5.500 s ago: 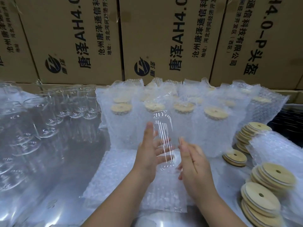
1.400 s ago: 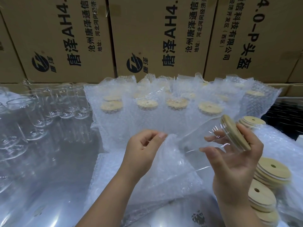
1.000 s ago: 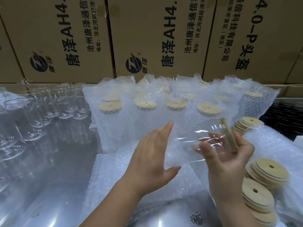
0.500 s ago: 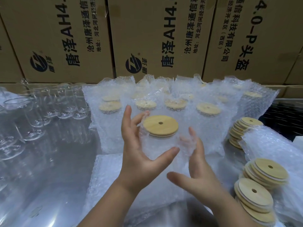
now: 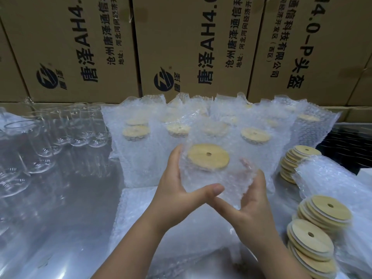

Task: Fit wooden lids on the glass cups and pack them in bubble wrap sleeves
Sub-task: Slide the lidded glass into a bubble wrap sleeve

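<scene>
Blurring the cup (image 5: 209,178), sleeve (image 5: 213,135); right hand (image 5: 251,206)'s fingers (image 5: 245,164) veiled behind it.

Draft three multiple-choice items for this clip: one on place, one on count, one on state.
1. Where do the empty glass cups stand? A) far left B) far right C) front centre
2. How many holes does the held lid have? A) none B) one C) three
3. The held cup is: A) bare B) lidded, unwrapped C) lidded, inside a bubble wrap sleeve

Key: 1A, they crowd the left edge of view; 2B, a single centre hole shows; 3C, bubble wrap surrounds it with the lid on top.
</scene>
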